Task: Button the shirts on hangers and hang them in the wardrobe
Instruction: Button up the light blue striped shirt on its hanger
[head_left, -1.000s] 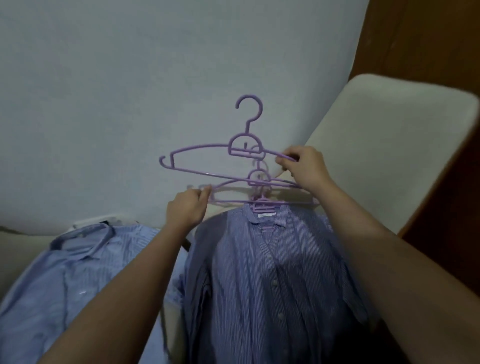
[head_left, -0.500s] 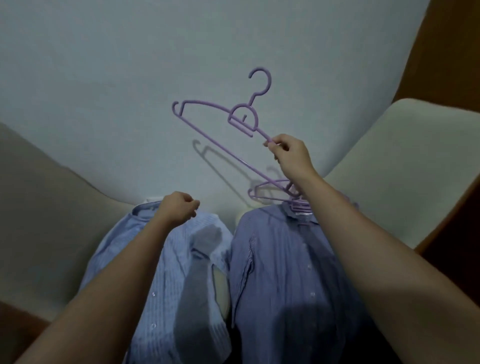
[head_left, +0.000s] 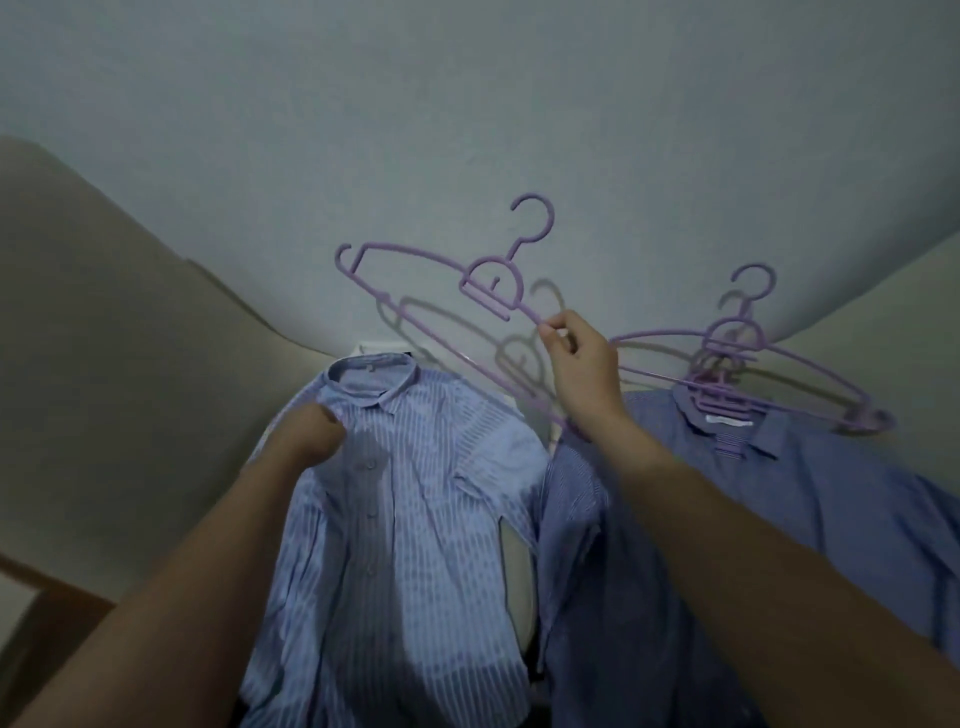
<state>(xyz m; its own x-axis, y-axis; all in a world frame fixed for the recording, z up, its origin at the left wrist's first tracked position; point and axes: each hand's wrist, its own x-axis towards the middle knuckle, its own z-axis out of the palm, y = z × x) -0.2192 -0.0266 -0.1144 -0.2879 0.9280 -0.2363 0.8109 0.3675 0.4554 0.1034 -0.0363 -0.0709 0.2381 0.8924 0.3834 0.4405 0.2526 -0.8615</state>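
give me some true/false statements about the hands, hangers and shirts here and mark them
1. The right hand pinches a purple hanger. True.
2. The light blue shirt has a hanger inside it. False: none shows in it; the purple hanger is held up in the air.
3. Spare hangers lie at the darker shirt's collar. True.
4. The left hand holds a hanger. False: it is at the light blue shirt's shoulder.

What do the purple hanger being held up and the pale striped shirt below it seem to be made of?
The purple hanger looks like moulded plastic, smooth and matt: thin rods of one even colour. The pale striped shirt looks like thin woven cloth, perhaps cotton or a blend: soft creases, fine stripes, small buttons.
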